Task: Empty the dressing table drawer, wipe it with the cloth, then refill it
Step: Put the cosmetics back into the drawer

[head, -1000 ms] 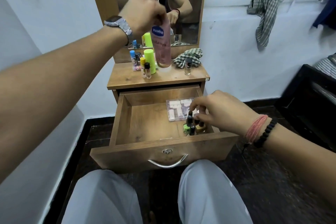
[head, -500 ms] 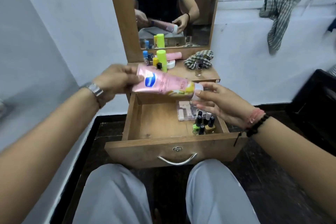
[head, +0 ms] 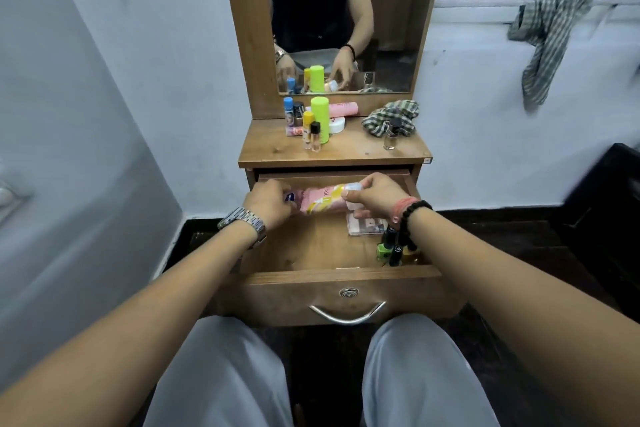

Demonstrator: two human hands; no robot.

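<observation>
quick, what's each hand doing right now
Left hand: grips the blue-cap end of the pink lotion bottle.
Right hand: holds the bottle's other end.

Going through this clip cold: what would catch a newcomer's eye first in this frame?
Both hands, the left hand and the right hand, hold a pink lotion tube lying sideways at the back of the open drawer. Nail polish bottles cluster in the drawer's front right corner. On the tabletop above, a lime green bottle stands out among small cosmetics, with a checked cloth bunched to its right.

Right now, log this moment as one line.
phase: refilling | both hands, left, right: grip pink bottle | place: back of open drawer
</observation>
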